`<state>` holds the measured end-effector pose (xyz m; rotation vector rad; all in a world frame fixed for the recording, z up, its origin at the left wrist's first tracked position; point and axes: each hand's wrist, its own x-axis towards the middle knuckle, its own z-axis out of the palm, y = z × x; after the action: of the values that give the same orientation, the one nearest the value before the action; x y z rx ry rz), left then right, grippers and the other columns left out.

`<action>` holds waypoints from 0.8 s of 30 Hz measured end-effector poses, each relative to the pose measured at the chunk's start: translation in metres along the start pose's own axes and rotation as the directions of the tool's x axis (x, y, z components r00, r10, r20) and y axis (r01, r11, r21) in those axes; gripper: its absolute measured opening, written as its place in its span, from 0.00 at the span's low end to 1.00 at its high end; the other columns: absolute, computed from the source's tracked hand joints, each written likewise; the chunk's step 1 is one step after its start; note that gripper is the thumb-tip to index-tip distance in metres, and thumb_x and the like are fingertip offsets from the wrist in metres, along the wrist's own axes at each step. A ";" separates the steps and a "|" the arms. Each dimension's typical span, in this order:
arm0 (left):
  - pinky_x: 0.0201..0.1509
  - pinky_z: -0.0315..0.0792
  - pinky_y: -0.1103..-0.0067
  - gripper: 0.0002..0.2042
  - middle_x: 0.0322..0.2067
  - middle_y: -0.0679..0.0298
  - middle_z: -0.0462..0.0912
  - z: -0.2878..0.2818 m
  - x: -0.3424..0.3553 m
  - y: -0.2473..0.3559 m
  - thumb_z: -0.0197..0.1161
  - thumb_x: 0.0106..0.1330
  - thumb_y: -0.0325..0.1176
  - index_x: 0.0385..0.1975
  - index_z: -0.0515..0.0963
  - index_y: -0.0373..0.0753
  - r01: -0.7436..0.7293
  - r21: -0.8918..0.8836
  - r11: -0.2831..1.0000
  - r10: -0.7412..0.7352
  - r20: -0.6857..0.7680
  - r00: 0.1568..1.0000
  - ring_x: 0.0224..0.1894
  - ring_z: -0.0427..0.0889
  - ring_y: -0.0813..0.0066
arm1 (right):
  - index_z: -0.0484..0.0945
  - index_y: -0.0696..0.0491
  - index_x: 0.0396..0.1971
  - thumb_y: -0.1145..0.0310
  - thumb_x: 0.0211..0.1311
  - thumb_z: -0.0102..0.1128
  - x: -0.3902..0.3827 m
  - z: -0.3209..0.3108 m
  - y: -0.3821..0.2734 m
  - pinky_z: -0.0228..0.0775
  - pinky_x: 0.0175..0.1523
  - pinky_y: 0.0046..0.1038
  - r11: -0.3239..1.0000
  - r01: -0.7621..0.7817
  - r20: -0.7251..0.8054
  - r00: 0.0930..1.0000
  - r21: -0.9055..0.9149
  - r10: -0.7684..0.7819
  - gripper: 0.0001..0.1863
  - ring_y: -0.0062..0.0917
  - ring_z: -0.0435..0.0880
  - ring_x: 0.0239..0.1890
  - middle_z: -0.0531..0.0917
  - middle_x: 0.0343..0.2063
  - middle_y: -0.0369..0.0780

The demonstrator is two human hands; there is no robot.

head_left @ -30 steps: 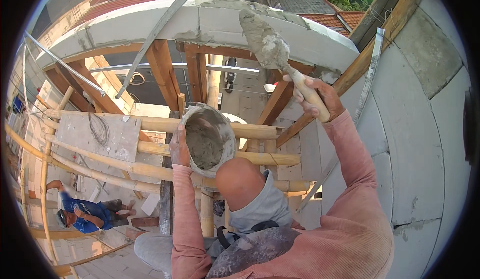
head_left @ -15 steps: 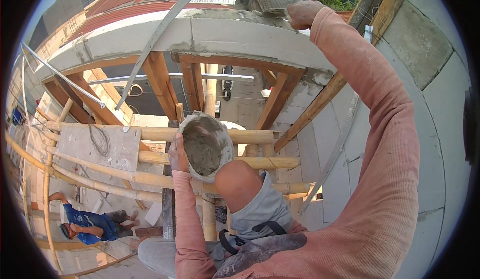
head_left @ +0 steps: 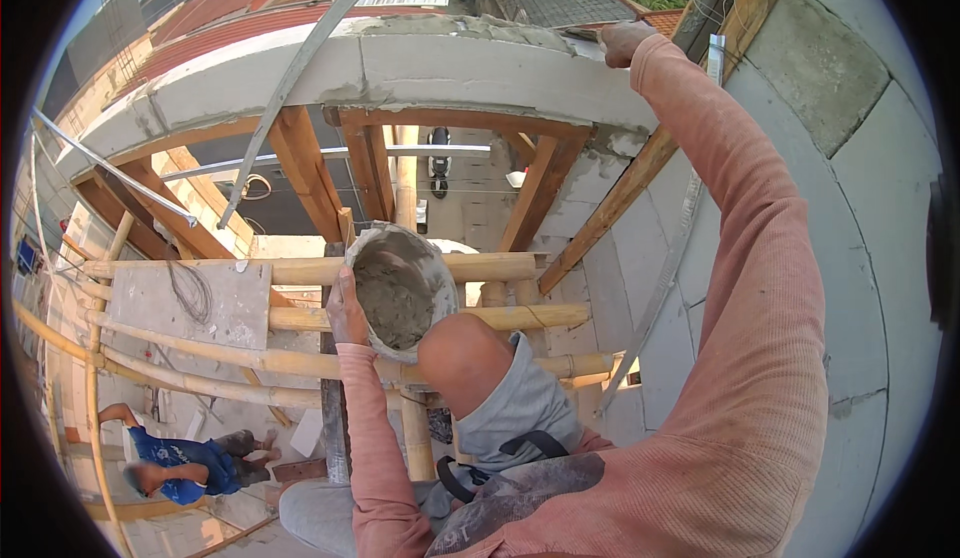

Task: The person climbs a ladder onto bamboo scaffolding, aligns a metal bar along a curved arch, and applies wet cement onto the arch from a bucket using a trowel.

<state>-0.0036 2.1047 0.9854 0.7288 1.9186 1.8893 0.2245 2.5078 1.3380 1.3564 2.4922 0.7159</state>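
My left hand (head_left: pixel 346 310) grips the left side of a round, mortar-crusted bucket (head_left: pixel 445 283), thumb at its rim. Grey wet mortar (head_left: pixel 395 303) lies inside the bucket, which is tilted toward me beside my bent knee (head_left: pixel 465 358). With my arm stretched far out, my right hand (head_left: pixel 627 45) is closed round a trowel (head_left: pixel 580 34), its handle hidden in the fist. The blade, seen edge-on, is at the top of the pale block wall (head_left: pixel 450 70), near its right end. A rough layer of mortar (head_left: pixel 470 28) runs along that top.
Bamboo poles (head_left: pixel 500 267) form a scaffold under me, with a board (head_left: pixel 190 303) and coiled wire at left. A metal strip (head_left: pixel 310 68) leans across the wall. Wooden frames (head_left: pixel 303 173) stand below it. A tall block wall (head_left: pixel 800 258) rises at right. Another person (head_left: pixel 185 466) is down at lower left.
My right hand and the trowel have moved right along the wall top. The view has shifted slightly. My left hand keeps its hold on the bucket.
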 end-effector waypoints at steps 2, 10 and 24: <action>0.58 0.73 0.74 0.26 0.51 0.53 0.83 -0.001 0.002 -0.010 0.47 0.79 0.48 0.57 0.77 0.28 -0.050 0.038 0.998 0.051 -0.029 0.998 0.50 0.81 0.64 | 0.82 0.58 0.49 0.65 0.58 0.61 -0.029 -0.001 0.011 0.78 0.51 0.38 0.991 -0.066 0.004 0.998 0.114 0.066 0.20 0.39 0.86 0.47 0.87 0.42 0.50; 0.61 0.71 0.71 0.29 0.52 0.50 0.83 0.011 -0.001 0.015 0.45 0.79 0.52 0.58 0.77 0.28 -0.002 -0.004 1.000 0.003 0.049 0.999 0.53 0.81 0.62 | 0.75 0.58 0.61 0.56 0.64 0.65 -0.204 0.056 -0.012 0.70 0.30 0.24 0.355 0.032 -0.080 0.989 0.934 0.121 0.31 0.20 0.77 0.25 0.83 0.34 0.41; 0.64 0.65 0.67 0.20 0.49 0.55 0.85 0.034 -0.005 -0.004 0.51 0.77 0.46 0.49 0.82 0.35 -0.338 0.293 0.894 0.315 0.126 0.941 0.56 0.79 0.54 | 0.80 0.61 0.38 0.52 0.68 0.57 -0.162 0.179 -0.255 0.69 0.23 0.26 0.535 0.139 0.397 0.524 0.833 -0.754 0.22 0.22 0.77 0.18 0.78 0.21 0.38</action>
<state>0.0198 2.1299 0.9796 1.2736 2.1816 1.7170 0.2009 2.3121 1.0468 0.6775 2.2332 -0.9299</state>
